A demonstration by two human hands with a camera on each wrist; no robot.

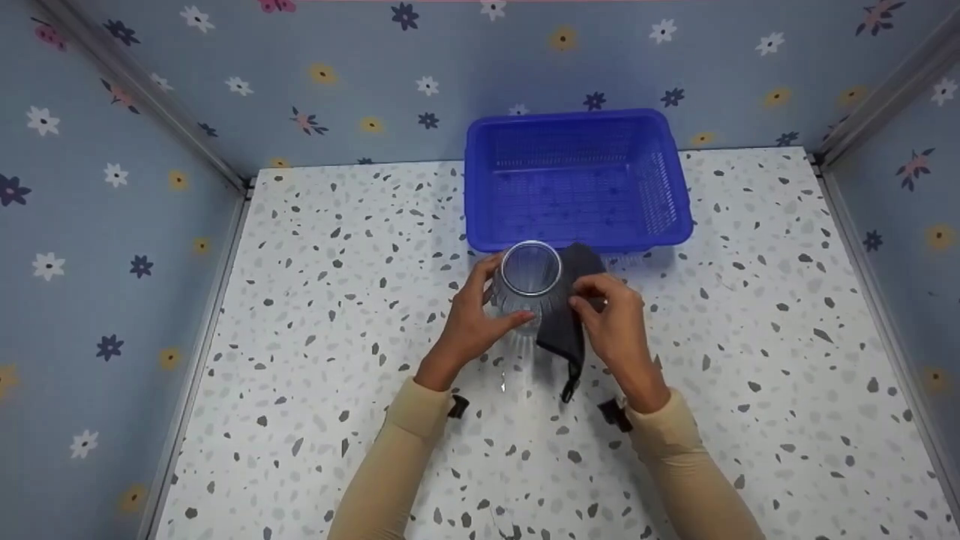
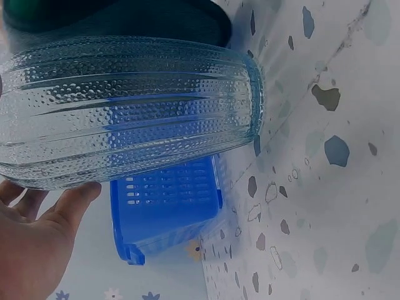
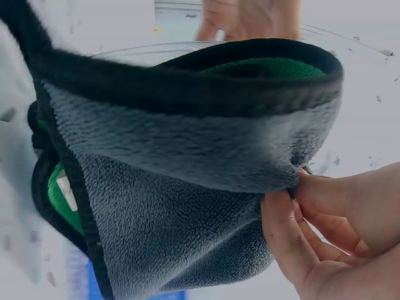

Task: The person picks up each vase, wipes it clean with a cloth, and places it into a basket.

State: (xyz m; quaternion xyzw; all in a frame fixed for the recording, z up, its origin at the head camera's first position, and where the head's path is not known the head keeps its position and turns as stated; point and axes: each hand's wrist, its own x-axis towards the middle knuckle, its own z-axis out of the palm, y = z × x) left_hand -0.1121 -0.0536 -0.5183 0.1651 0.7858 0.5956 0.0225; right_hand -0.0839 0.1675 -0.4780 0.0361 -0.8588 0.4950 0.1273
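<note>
the left hand [image 1: 474,321] curls round an upright clear glass jar [image 1: 529,279]; the right hand [image 1: 616,315] pinches a dark gray cloth [image 1: 559,321] beside it, jar and cloth both between the hands. a blue basket [image 1: 562,199] stands just beyond both.

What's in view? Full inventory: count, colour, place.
glass vessel: 1, clear, ribbed, in the left hand, in front of the basket
cloth: 1, grey and green with black edging, beside the vessel
basket: 1, blue, at the table's back edge
table: 1, white with speckles, beneath everything
wall panels: 3, blue with flowers, back, left and right
frame strips: several, grey, along panel edges
dark pieces: 2, black, by the cuffs
sleeves: 2, beige, on the forearms
left hand: 1, bare, gripping the vessel
right hand: 1, bare, pinching the cloth
</note>
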